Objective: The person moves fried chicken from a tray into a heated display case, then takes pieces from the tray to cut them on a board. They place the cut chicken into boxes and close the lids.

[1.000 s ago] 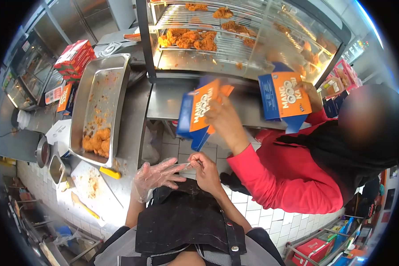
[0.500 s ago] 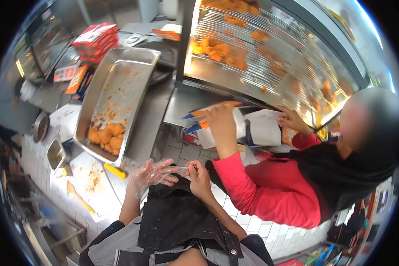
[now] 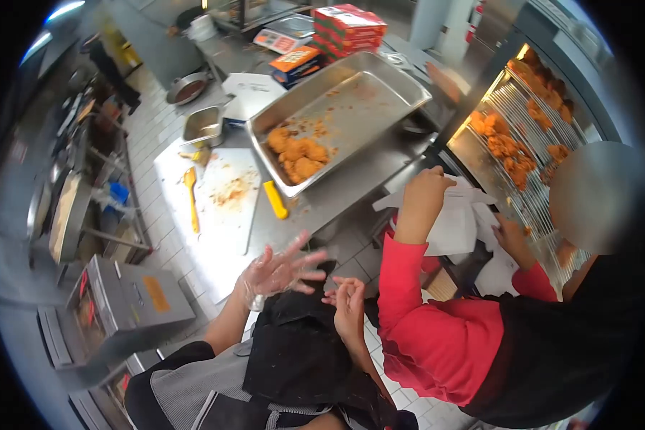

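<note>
My left hand (image 3: 283, 266) wears a clear plastic glove and is spread, palm up, with nothing in it. Close to its fingertips, my right hand (image 3: 347, 304) is bare, its fingers curled with thumb near forefinger; whether it pinches anything is too small to tell. Both hands are in front of a black apron (image 3: 294, 351). Beyond them a steel pan (image 3: 365, 93) holds pieces of fried chicken (image 3: 297, 154) at its near left end. A yellow handle (image 3: 274, 200) rests between the pan and a white cutting board (image 3: 226, 188).
At the right, a co-worker in red sleeves (image 3: 437, 344) handles white paper or a box (image 3: 455, 222) beside a heated chicken cabinet (image 3: 473, 93). Red boxes (image 3: 349, 32), a small steel container (image 3: 203, 125) and yellow tongs (image 3: 191, 197) are on the counter.
The view has swung left. My gloved left hand has spread its fingers wider, and my right hand has come away from the glove's fingertips. The co-worker's box has turned.
</note>
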Tool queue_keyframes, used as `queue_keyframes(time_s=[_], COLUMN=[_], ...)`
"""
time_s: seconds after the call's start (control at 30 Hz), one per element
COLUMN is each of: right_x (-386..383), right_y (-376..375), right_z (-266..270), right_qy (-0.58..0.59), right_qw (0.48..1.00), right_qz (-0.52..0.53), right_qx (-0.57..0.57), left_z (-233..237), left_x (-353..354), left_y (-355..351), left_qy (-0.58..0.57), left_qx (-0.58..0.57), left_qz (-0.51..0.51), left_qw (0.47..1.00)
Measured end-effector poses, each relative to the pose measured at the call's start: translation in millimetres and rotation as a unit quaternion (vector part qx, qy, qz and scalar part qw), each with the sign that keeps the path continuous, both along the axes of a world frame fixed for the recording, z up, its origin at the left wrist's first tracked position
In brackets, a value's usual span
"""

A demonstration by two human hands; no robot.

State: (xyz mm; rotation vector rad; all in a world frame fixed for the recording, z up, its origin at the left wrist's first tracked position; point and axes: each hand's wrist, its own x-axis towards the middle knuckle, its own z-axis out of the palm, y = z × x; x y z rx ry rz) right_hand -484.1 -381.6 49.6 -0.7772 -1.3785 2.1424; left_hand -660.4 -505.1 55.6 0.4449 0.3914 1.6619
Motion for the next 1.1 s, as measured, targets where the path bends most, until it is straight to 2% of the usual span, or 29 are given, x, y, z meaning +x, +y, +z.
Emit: queue_keyframes(time_s=[0.07, 0.13, 0.17, 0.2, 0.27, 0.3, 0.33, 0.4, 0.47, 0.53, 0.6, 0.67, 0.73, 0.77, 0.83, 0.87, 0.93, 0.97, 1.07, 1.1], right_x=[3, 0, -6, -16, -37, -48, -55, -67, -80, -82, -80, -68, -58, -53, -47, -48, -53, -52, -63, -68], right_y=[-7, -11, -19, -29, -51, -58, -60, -59, -58, -60, -57, -55, -48, -45, -40, -35, -22, -17, -4, 1], right_z=[5, 24, 41, 60, 84, 74, 62, 43, 34, 48, 81, 75, 61, 53, 46, 43, 48, 44, 39, 39], right_qy=[0.009, 0.004, 0.000, 0.000, -0.019, -0.003, -0.001, 0.007, 0.001, -0.011, -0.042, -0.087, -0.139, -0.156, -0.178, -0.197, -0.204, -0.221, -0.236, -0.236], right_qw=[0.999, 0.960, 0.944, 0.942, 0.879, 0.868, 0.866, 0.857, 0.861, 0.865, 0.901, 0.902, 0.932, 0.937, 0.933, 0.928, 0.927, 0.927, 0.932, 0.932], right_qz=[0.038, 0.243, 0.282, 0.289, 0.216, 0.185, 0.179, 0.242, 0.261, 0.283, 0.241, 0.212, 0.190, 0.195, 0.193, 0.196, 0.201, 0.200, 0.204, 0.213], right_qx=[-0.015, 0.139, 0.169, 0.174, 0.423, 0.460, 0.467, 0.455, 0.436, 0.413, 0.358, 0.365, 0.274, 0.246, 0.248, 0.249, 0.241, 0.228, 0.183, 0.176], left_z=[14, 18, 6, 4, 4, 12, 13, 14, 18, 22, 30, -10, -15, -16, -16, -17, -15, -15, -37, -30], left_x=[5, 13, 15, 18, 15, 12, 4, -16, -41, -68, -118, -190, -242, -259, -282, -291, -307, -314, -333, -329], left_y=[-15, -23, -23, -21, -12, -7, -9, -11, -12, -9, 14, 54, 99, 115, 146, 156, 169, 177, 189, 187], left_qy=[0.044, -0.004, 0.018, 0.016, 0.058, 0.066, 0.070, 0.103, 0.127, 0.212, 0.365, 0.615, 0.828, 0.829, 0.963, 0.963, 0.888, 0.889, 0.888, 0.885], left_qx=[-0.028, -0.129, -0.143, -0.138, -0.176, -0.203, -0.195, -0.200, -0.210, -0.211, -0.299, -0.296, -0.287, -0.282, -0.171, -0.169, -0.291, -0.289, -0.287, -0.288], left_qz=[0.064, 0.215, 0.259, 0.266, 0.305, 0.304, 0.301, 0.281, 0.268, 0.241, 0.248, 0.324, 0.263, 0.264, 0.098, 0.099, -0.107, -0.155, -0.191, -0.198], left_qw=[0.997, 0.968, 0.955, 0.954, 0.934, 0.928, 0.931, 0.933, 0.932, 0.923, 0.846, 0.655, 0.403, 0.405, 0.183, 0.185, 0.339, 0.321, 0.305, 0.306])
